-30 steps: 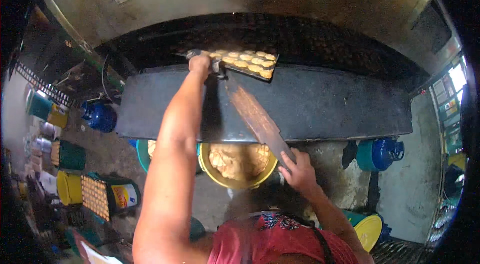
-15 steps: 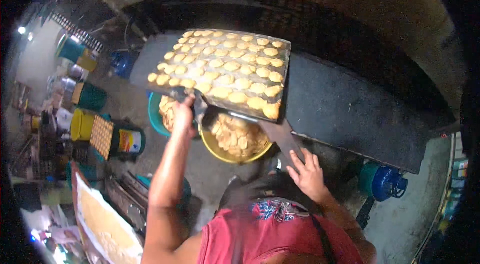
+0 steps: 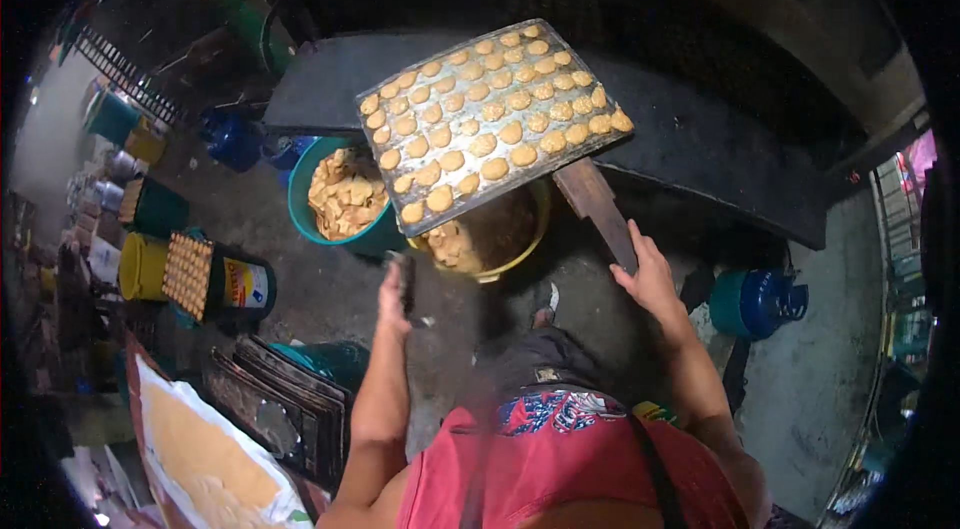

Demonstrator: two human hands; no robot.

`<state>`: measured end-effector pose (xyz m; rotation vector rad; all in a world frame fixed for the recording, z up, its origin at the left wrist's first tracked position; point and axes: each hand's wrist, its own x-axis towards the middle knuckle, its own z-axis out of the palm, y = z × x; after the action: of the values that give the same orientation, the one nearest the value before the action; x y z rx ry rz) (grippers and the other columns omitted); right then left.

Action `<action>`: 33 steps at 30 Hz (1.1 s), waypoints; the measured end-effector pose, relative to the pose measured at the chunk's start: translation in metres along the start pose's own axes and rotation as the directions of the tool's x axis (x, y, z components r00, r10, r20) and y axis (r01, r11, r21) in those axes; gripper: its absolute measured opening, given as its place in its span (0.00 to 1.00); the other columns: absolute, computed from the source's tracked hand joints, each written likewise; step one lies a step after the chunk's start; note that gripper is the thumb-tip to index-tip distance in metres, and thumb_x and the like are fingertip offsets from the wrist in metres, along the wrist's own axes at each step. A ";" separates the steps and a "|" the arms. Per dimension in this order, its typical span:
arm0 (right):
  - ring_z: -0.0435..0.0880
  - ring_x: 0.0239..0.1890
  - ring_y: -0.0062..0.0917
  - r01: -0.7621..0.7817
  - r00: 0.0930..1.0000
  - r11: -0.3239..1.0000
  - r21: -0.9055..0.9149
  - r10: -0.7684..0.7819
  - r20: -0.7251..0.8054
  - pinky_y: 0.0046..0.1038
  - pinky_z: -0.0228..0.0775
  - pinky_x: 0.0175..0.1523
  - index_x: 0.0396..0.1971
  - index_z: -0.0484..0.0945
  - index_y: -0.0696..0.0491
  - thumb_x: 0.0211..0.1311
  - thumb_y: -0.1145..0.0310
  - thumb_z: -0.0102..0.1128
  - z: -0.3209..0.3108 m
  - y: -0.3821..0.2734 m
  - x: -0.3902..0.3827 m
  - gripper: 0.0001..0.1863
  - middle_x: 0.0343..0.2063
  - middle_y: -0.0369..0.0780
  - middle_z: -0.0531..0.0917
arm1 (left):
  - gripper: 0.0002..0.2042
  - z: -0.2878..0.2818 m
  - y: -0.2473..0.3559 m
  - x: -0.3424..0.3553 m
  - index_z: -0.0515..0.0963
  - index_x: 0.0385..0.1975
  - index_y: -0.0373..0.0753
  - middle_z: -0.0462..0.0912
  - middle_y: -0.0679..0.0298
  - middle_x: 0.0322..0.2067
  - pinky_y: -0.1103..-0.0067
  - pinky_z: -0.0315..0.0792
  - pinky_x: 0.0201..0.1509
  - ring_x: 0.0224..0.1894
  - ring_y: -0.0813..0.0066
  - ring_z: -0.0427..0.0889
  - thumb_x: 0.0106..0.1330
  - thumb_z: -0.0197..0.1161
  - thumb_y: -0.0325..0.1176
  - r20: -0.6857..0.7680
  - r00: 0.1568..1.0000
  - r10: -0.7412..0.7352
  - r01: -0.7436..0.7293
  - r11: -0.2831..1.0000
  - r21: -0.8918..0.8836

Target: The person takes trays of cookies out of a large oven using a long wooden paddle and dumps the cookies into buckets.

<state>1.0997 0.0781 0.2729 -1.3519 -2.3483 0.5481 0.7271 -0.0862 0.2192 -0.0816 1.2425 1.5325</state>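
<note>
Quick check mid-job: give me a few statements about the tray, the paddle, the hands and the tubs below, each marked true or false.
1. The tray of biscuits rests on a wooden paddle. True.
2. The right hand grips the paddle's handle end. True.
3. The tray is empty. False: rows of golden biscuits cover it.
4. The left hand grips the tray's edge. False: it is below the tray, apart from it, holding a dark tool.
5. The teal tub holds biscuits. True.
6. The yellow tub stands on the oven ledge. False: it sits on the floor under the tray.
</note>
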 end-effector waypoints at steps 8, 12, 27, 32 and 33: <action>0.78 0.50 0.40 -0.309 0.924 0.951 0.025 0.294 0.243 0.36 0.70 0.53 0.54 0.68 0.57 0.39 0.63 0.72 -0.010 -0.025 0.026 0.38 0.46 0.50 0.79 | 0.18 0.006 0.073 0.072 0.72 0.47 0.39 0.79 0.63 0.39 0.75 0.73 0.38 0.37 0.73 0.78 0.66 0.55 0.47 0.103 0.979 0.176 -0.186 0.978 0.099; 0.80 0.48 0.39 -0.281 0.956 0.954 0.109 0.267 0.123 0.34 0.71 0.52 0.51 0.71 0.59 0.36 0.63 0.72 0.011 -0.023 0.014 0.37 0.43 0.50 0.81 | 0.21 0.052 0.004 0.035 0.72 0.49 0.35 0.80 0.60 0.39 0.75 0.72 0.41 0.37 0.71 0.79 0.67 0.53 0.47 0.049 0.936 0.349 -0.346 0.886 0.309; 0.81 0.45 0.39 -0.065 0.979 0.987 0.145 0.035 0.200 0.35 0.73 0.49 0.51 0.73 0.56 0.35 0.61 0.71 -0.043 0.038 0.059 0.36 0.41 0.48 0.82 | 0.12 0.107 -0.075 -0.025 0.70 0.47 0.35 0.78 0.62 0.40 0.72 0.74 0.42 0.39 0.70 0.78 0.70 0.52 0.36 -0.155 0.909 0.386 -0.411 0.892 -0.190; 0.81 0.45 0.40 0.062 0.943 0.983 0.172 -0.114 0.312 0.33 0.71 0.50 0.47 0.75 0.62 0.33 0.60 0.71 -0.029 0.003 0.160 0.36 0.41 0.52 0.81 | 0.11 0.100 0.010 0.030 0.72 0.45 0.35 0.80 0.62 0.37 0.72 0.74 0.41 0.37 0.71 0.79 0.69 0.52 0.34 -0.197 0.832 0.519 -0.551 0.814 -0.183; 0.81 0.46 0.41 0.064 0.943 0.988 0.139 -0.105 0.315 0.33 0.71 0.51 0.47 0.75 0.63 0.33 0.60 0.72 -0.027 -0.004 0.182 0.37 0.41 0.53 0.81 | 0.11 0.125 0.035 0.025 0.72 0.45 0.34 0.80 0.62 0.36 0.72 0.74 0.41 0.36 0.70 0.79 0.69 0.52 0.34 -0.237 0.842 0.485 -0.527 0.834 -0.165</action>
<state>1.0246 0.2394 0.3209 -1.1702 -2.5600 0.9374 0.7581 0.0264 0.2814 -0.0417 1.2947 2.1744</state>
